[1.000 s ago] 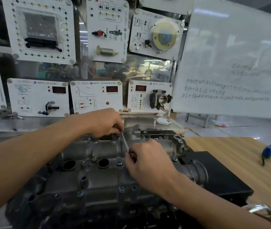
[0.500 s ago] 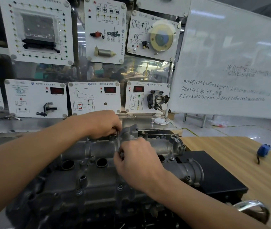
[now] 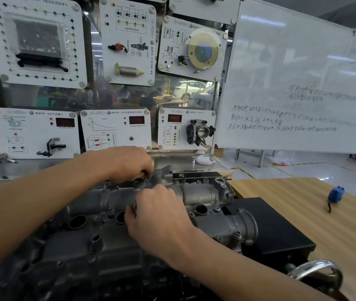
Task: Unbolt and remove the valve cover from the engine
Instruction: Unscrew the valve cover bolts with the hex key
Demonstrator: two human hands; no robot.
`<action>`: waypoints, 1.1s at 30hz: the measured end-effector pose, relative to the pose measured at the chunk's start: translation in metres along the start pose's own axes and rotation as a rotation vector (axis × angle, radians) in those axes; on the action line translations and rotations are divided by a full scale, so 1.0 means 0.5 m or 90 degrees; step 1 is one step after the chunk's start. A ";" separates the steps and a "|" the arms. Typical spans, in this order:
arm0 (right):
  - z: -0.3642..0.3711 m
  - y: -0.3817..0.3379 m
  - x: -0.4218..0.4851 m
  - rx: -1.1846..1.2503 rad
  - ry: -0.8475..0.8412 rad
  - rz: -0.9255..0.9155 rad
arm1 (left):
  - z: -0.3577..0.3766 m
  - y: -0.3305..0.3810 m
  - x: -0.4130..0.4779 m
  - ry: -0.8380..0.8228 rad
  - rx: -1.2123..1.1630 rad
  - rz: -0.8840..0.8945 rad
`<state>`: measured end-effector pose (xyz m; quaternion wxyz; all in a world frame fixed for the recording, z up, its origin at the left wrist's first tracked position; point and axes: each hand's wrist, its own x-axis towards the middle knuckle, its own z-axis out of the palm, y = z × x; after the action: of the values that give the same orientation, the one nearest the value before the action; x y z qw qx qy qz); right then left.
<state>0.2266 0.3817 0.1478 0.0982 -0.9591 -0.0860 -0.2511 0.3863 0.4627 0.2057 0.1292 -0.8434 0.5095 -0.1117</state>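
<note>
The grey cast valve cover (image 3: 203, 194) lies across the top of the dark engine (image 3: 68, 253) in front of me, with several bolts and round plug holes showing. A thin metal wrench (image 3: 142, 183) runs between my two hands at the cover's far edge. My left hand (image 3: 129, 164) grips the wrench's upper end, its fingers curled over a bolt that is hidden. My right hand (image 3: 157, 216) pinches the lower end of the wrench above the middle of the cover.
The engine sits on a black stand (image 3: 277, 227) on a wooden table (image 3: 335, 231). A blue tape measure (image 3: 335, 194) lies at the table's right. A chrome handwheel (image 3: 318, 274) sticks out at lower right. Training panels (image 3: 116, 129) and a whiteboard (image 3: 298, 83) stand behind.
My right hand has swung the wrench's lower end leftward, so the tool went from slanting right to slanting left. My left hand stayed at the upper end.
</note>
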 end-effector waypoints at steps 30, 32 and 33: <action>-0.007 0.090 -0.026 0.001 0.003 0.024 | 0.006 0.011 -0.018 -0.024 0.041 -0.032; -0.003 0.086 -0.027 -0.006 -0.021 0.023 | 0.008 0.014 -0.018 -0.031 0.052 -0.024; -0.002 0.083 -0.028 -0.009 -0.032 0.024 | 0.008 0.015 -0.018 -0.031 0.057 -0.019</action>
<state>0.2232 0.3396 0.1358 0.0937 -0.9672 -0.0687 -0.2261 0.3771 0.4678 0.1987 0.1776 -0.8468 0.4879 -0.1159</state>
